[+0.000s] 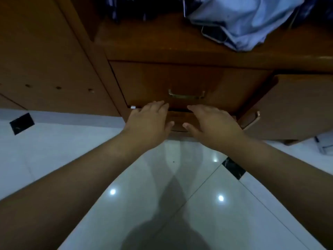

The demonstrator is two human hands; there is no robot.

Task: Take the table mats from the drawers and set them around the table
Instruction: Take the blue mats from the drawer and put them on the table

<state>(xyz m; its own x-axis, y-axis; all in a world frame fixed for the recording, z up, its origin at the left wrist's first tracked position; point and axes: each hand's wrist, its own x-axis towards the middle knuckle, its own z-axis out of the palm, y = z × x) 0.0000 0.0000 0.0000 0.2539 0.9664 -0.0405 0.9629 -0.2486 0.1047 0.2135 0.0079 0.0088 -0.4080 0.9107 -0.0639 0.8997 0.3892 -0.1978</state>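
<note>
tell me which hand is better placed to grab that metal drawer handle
Right, probably: the right hand has its fingertips directly below the metal handle; the left hand sits off its left end.

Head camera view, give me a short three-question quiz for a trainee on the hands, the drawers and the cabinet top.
1. True or false: neither the left hand nor the right hand holds the metal handle of the upper drawer.
2. What partly covers the phone on the cabinet top? A. a blue cloth B. a stack of plates C. a newspaper
3. Which hand is nearer the open cabinet door?
Key: 1 true; 2 A; 3 the right hand.
</note>
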